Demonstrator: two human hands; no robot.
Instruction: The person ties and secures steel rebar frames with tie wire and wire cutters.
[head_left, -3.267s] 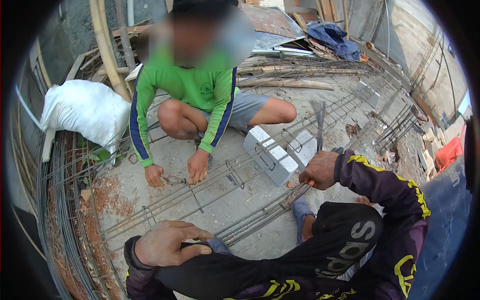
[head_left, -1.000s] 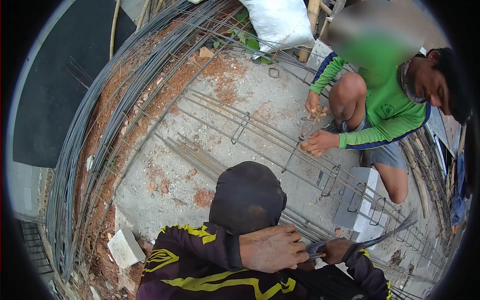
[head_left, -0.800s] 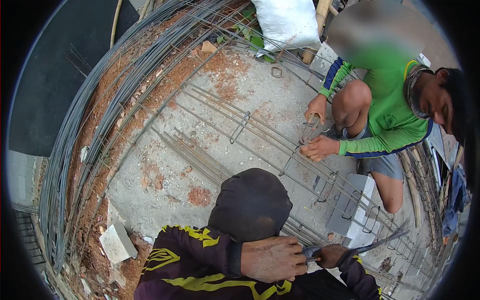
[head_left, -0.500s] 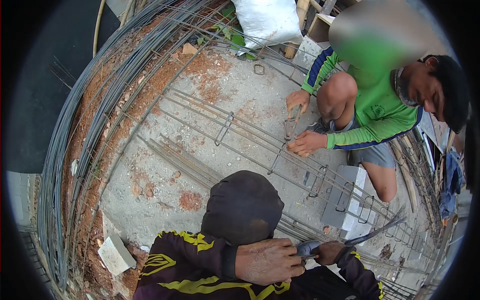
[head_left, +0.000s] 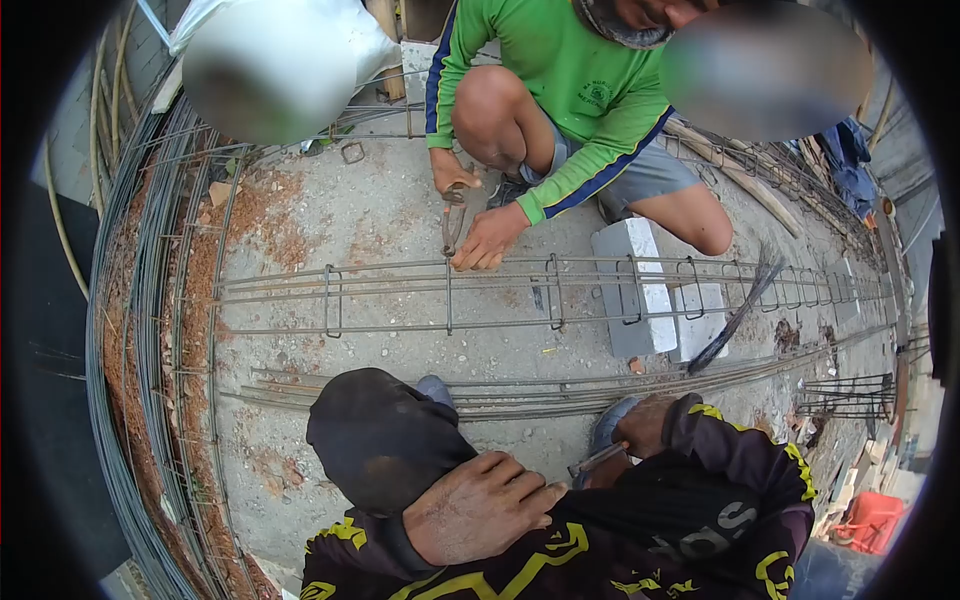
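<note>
My left hand (head_left: 480,505) is at the bottom centre beside my dark-covered knee (head_left: 380,440), its fingers curled together; its palm and anything in it are hidden. Lower right of centre, my right hand (head_left: 645,425) is closed on a metal tool (head_left: 598,459) that points down-left, near my shoe. Long thin steel bars (head_left: 510,400) lie on the ground just beyond my knees. Farther off runs a long cage of bars and square stirrups (head_left: 449,300). Across it a co-worker in a green shirt (head_left: 590,90) grips pincers (head_left: 453,222) at a stirrup.
Pale blocks (head_left: 635,290) stand under the cage at right, with a bundle of thin dark wires (head_left: 738,320) over it. Curved steel bars (head_left: 120,330) line the left side on reddish soil. A white sack (head_left: 350,50) is at the upper left, a red object (head_left: 868,522) at the lower right.
The view has swung right, so the cage now lies level and the co-worker appears further left. My left hand and the tool in my right hand are now farther apart.
</note>
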